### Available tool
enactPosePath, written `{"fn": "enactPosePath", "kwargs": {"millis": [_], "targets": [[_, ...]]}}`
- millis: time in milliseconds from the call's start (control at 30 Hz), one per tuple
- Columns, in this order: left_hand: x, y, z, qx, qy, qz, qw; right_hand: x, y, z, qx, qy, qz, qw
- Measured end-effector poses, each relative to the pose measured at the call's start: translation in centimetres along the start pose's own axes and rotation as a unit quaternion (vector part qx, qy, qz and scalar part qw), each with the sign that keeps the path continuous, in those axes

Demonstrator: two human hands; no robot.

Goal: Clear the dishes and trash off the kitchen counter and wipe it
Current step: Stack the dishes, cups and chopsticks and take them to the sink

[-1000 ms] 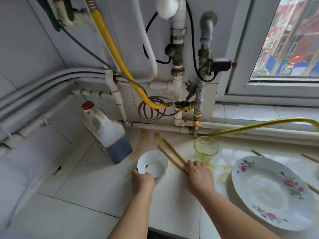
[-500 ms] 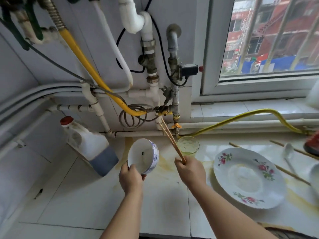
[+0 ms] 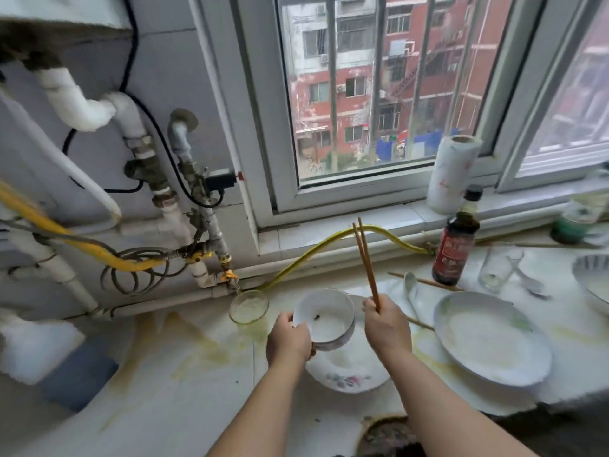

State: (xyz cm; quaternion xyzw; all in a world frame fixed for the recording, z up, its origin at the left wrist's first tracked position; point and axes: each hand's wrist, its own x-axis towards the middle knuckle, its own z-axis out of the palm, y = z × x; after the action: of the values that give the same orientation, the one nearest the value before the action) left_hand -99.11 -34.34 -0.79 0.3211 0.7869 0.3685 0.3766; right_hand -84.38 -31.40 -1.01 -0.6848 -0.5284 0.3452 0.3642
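My left hand grips the rim of a small white bowl and holds it tilted in the air above a flowered plate. A pair of wooden chopsticks stands nearly upright in the grip of my right hand, just right of the bowl. A yellow-green glass sits on the stained white counter left of the bowl. A large white plate lies to the right, with a white spoon and more chopsticks behind it.
A dark sauce bottle, a clear glass and another dish stand at the right. A paper towel roll is on the windowsill. Pipes and a yellow hose run along the wall. A jug sits at the left.
Both hands lifted the bowl and chopsticks off the counter and carried them right, over the flowered plate. The view swung right, showing the window, bottle and second plate.
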Motion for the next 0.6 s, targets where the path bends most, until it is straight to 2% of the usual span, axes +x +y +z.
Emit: {"fn": "enactPosePath", "kwargs": {"millis": [267,467,600], "targets": [[-1.4,0.4,6.3,0.121,0.0,-0.033,0.992,2.6,6.5,-8.7,-0.052,0.026,0.048,0.997],[-2.4,0.7,8.0,0.119,0.031,-0.061,0.991,3.8,10.6,-13.2,-0.076,0.043,0.097,0.991],[-3.0,0.6,8.9,0.124,0.052,-0.077,0.988,4.6,12.5,-16.2,-0.154,0.058,0.117,0.979]]}}
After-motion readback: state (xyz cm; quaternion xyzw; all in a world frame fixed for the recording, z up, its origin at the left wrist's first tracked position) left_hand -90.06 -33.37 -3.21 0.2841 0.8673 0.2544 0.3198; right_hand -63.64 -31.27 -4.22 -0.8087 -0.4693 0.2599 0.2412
